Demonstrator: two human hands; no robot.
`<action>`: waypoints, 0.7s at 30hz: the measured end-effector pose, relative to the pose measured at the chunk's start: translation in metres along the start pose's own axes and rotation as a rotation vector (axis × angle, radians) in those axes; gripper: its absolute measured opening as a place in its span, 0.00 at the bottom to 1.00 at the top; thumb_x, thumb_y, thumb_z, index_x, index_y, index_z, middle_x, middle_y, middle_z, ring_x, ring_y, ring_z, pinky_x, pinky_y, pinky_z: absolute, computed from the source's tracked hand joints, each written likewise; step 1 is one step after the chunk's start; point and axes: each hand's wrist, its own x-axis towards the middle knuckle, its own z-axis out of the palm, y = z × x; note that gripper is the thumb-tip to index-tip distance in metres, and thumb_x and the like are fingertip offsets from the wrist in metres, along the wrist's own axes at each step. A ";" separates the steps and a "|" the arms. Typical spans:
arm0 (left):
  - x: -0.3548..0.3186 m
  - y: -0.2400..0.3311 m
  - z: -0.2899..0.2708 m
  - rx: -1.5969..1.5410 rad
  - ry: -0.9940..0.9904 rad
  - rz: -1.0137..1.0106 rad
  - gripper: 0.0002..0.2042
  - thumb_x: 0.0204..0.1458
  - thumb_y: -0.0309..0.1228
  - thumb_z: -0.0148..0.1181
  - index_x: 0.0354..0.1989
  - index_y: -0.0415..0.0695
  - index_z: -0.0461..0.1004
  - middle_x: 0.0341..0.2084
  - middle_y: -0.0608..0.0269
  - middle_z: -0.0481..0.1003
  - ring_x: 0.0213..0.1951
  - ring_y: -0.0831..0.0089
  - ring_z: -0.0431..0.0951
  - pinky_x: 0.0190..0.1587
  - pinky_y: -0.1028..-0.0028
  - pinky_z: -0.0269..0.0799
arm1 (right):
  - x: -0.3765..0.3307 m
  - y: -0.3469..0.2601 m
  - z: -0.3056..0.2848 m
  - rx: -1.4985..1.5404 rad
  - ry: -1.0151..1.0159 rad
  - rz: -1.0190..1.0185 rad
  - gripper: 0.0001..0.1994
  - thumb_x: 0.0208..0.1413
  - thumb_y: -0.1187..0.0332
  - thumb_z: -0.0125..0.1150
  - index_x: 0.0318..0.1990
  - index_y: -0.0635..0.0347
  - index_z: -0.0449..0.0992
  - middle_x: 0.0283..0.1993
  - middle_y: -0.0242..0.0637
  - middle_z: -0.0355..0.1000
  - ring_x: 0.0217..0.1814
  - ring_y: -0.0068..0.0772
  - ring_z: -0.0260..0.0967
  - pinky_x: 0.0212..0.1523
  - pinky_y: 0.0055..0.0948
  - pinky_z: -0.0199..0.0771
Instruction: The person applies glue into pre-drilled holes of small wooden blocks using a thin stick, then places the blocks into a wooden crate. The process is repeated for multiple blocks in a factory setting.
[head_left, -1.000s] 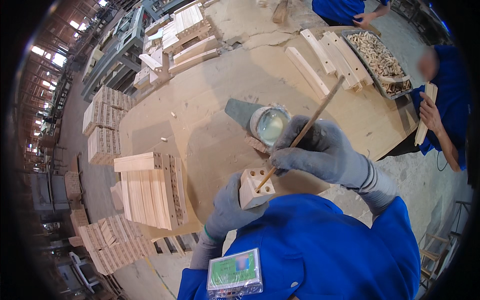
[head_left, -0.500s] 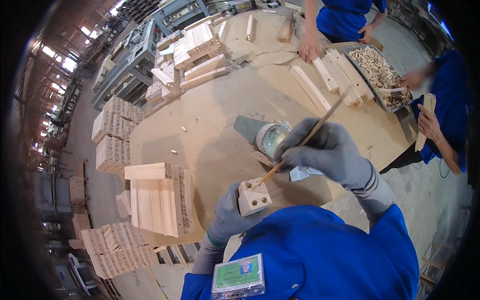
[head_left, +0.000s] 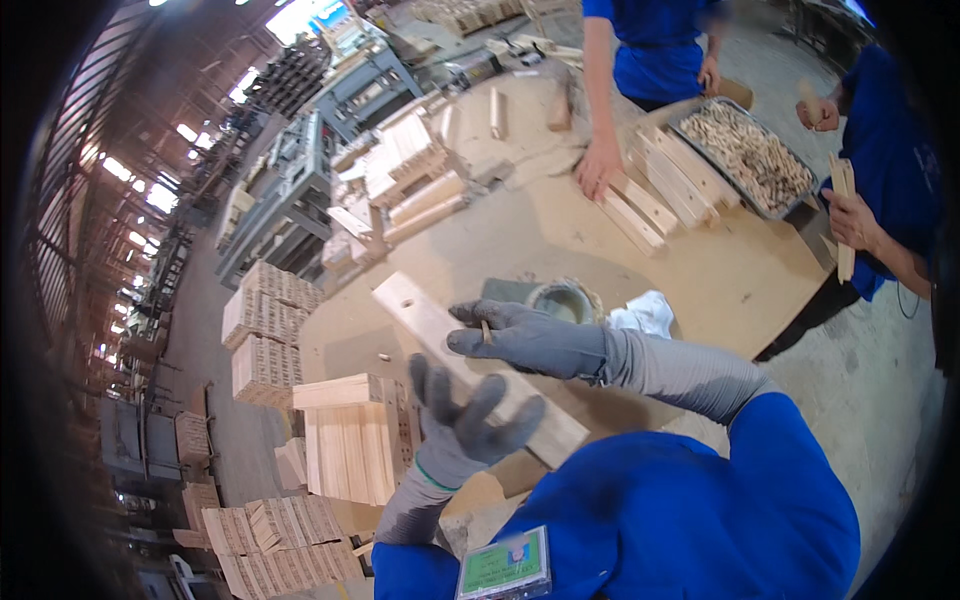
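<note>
A long pale wooden block with a hole near its far end slants across the space between my gloved hands. My left hand has its fingers spread over the block's near side, apparently touching it. On the far side, my right hand lies against the block, its fingertips at the face. A thin wooden stick is pinched in those right fingers, seen nearly end-on and mostly hidden. Just beyond the right hand sits a round pot with pale contents, beside a crumpled white cloth.
A stack of wooden blocks stands at the table's left edge. More wood pieces lie at the far left. At the far right is a tray of dowels. One co-worker's hand rests on wood pieces; another co-worker's hand holds wood.
The block has turned from its drilled end facing up to its long face showing. My left fingers have spread, and my right hand has moved left, taking the stick out of the end hole.
</note>
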 end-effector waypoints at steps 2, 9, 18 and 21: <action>0.005 0.005 0.008 0.070 -0.025 0.015 0.23 0.50 0.42 0.61 0.54 0.76 0.64 0.60 0.61 0.54 0.66 0.37 0.41 0.63 0.35 0.42 | -0.004 -0.024 -0.013 0.009 -0.088 -0.102 0.37 0.54 0.50 0.58 0.63 0.69 0.58 0.61 0.48 0.62 0.62 0.36 0.60 0.60 0.30 0.60; 0.018 -0.021 0.004 -1.323 0.279 -1.107 0.36 0.45 0.34 0.59 0.61 0.33 0.50 0.57 0.42 0.59 0.61 0.48 0.57 0.62 0.58 0.56 | -0.022 -0.027 0.002 -0.238 0.099 -0.374 0.40 0.51 0.61 0.64 0.65 0.73 0.50 0.61 0.55 0.60 0.66 0.43 0.57 0.63 0.33 0.57; -0.005 -0.013 0.014 -1.384 0.353 -1.372 0.28 0.41 0.21 0.66 0.54 0.39 0.65 0.38 0.61 0.75 0.39 0.72 0.77 0.41 0.73 0.75 | -0.071 0.021 -0.010 0.071 0.325 -0.155 0.24 0.56 0.65 0.59 0.57 0.69 0.65 0.46 0.46 0.69 0.46 0.34 0.71 0.47 0.30 0.72; -0.028 -0.036 0.019 -1.103 -0.069 -1.279 0.28 0.37 0.25 0.70 0.50 0.41 0.68 0.33 0.63 0.76 0.33 0.74 0.77 0.36 0.75 0.75 | -0.101 0.015 -0.060 -0.347 0.513 -0.331 0.17 0.56 0.72 0.57 0.52 0.71 0.68 0.48 0.45 0.70 0.48 0.31 0.70 0.47 0.24 0.72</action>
